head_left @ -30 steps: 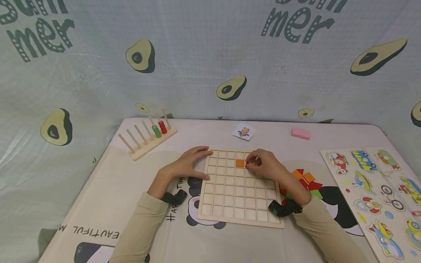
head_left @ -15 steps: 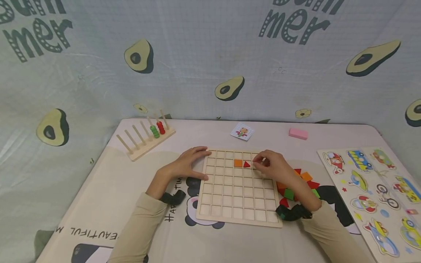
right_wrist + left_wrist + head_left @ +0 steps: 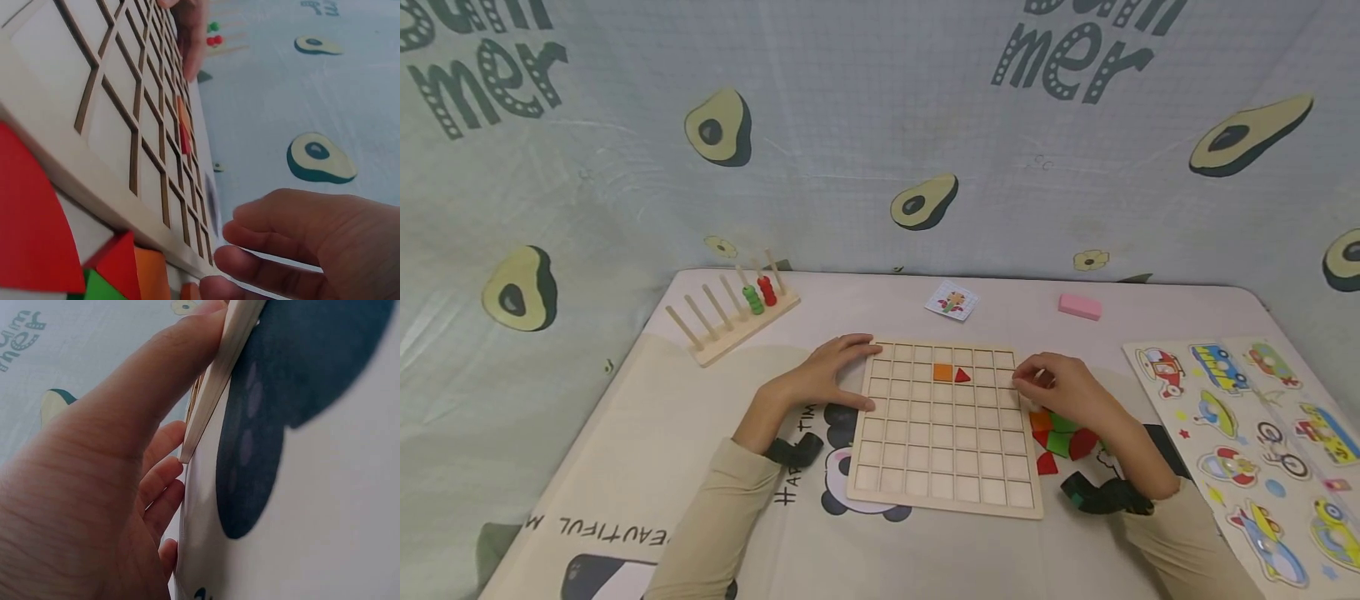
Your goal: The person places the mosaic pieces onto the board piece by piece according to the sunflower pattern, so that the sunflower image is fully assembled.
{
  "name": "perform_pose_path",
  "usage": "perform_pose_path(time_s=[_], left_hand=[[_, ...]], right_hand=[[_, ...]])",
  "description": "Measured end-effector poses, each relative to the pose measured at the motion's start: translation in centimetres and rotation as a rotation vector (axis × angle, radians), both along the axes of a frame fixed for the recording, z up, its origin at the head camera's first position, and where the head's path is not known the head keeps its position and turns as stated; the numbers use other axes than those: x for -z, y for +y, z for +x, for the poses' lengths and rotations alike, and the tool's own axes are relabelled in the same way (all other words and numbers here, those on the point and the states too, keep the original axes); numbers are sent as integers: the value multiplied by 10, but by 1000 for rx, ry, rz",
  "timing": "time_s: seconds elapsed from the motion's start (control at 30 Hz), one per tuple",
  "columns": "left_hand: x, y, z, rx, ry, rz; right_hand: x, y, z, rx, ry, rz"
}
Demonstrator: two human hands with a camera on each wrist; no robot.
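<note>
A wooden grid board lies flat on the table, with an orange square tile and a red triangle tile in neighbouring cells near its far side. My left hand rests against the board's far left corner, thumb and fingers spread apart; in the left wrist view its thumb touches the board's edge. Beside the board's right edge, my right hand hovers with loosely bent fingers and holds nothing visible. Under its wrist lies a pile of red, orange and green tiles, partly hidden by the arm.
Rings sit on a wooden peg stand at the back left. A small pattern card and a pink block lie behind the board. A vehicle picture puzzle board covers the right side.
My right hand has let go of the red triangle tile, leaving it in a cell beside the orange square, and moved right off the board. The left hand stays put.
</note>
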State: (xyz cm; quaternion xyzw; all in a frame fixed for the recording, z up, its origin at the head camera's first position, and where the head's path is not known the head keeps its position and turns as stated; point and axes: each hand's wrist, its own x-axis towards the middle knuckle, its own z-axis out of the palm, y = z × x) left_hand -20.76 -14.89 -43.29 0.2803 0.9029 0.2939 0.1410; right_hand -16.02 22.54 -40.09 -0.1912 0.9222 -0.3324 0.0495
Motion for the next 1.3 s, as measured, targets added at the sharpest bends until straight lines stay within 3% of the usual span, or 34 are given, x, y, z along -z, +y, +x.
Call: perform_pose_path(time_s=[0.23,0.7,0.93,1.3], left_hand=[[-1,1,1,-11,-10,-7],[-1,0,0,-9,8,-7],[-1,1,0,-8,3,-15],[-2,2,1,11,9,8]], right_hand=[[-2,15,1,-8,-19,24],[-10,46,-2,89,-65,88],[-10,60,-4,126,-126,133],[-8,69,-3,117,-248,128]])
